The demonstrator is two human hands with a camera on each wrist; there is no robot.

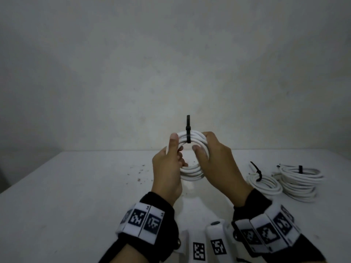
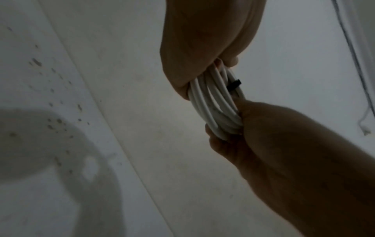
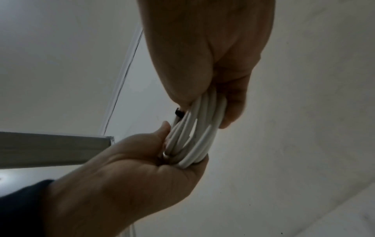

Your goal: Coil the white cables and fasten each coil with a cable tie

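Note:
A white cable coil (image 1: pixel 192 172) stands upright in the air above the table, held between both hands. A black cable tie (image 1: pixel 188 136) wraps its top, with the tail pointing straight up. My left hand (image 1: pixel 171 160) grips the coil's left side, thumb lying up along the strands. My right hand (image 1: pixel 209 149) grips the right side, fingers over the top and thumb inside the ring. In the left wrist view the coil (image 2: pixel 215 109) and tie (image 2: pixel 233 85) sit between the left hand (image 2: pixel 202 48) and right hand (image 2: pixel 274 144). The right wrist view shows the same coil (image 3: pixel 194 137) edge-on.
Two tied white coils lie on the table at the right, a smaller one (image 1: pixel 266 184) and a larger one (image 1: pixel 300 181). The white table (image 1: pixel 76 186) meets a bare wall. Dark specks (image 1: pixel 140 171) dot it left of the hands. White marker blocks (image 1: pixel 214 236) sit at the near edge.

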